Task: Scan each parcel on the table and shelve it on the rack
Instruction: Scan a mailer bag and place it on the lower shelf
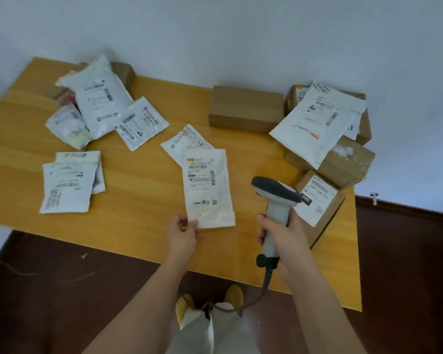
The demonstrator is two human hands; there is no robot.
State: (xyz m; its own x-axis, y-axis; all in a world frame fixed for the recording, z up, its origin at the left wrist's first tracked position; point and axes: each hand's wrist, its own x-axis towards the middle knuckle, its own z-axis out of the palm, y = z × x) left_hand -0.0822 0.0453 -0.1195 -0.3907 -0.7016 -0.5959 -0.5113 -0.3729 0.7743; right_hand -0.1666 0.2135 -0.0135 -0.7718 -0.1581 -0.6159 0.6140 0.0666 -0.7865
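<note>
Pinching the lower left corner of a white parcel (pixel 208 186) at frame centre, the left hand (pixel 183 233) holds it label-up over the wooden counter (pixel 138 200). Right hand (pixel 283 238) fingers are wrapped around the scanner (pixel 275 200) handle, just right of it. Other parcels and boxes lie scattered across the counter.

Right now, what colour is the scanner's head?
Dark grey, on a light grey handle; the scanner shows best in the head view.

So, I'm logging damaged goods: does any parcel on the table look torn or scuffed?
Yes: the brown box at the right edge, under the large white mailer, has a ragged white patch on top, like torn-off tape or label.
</note>
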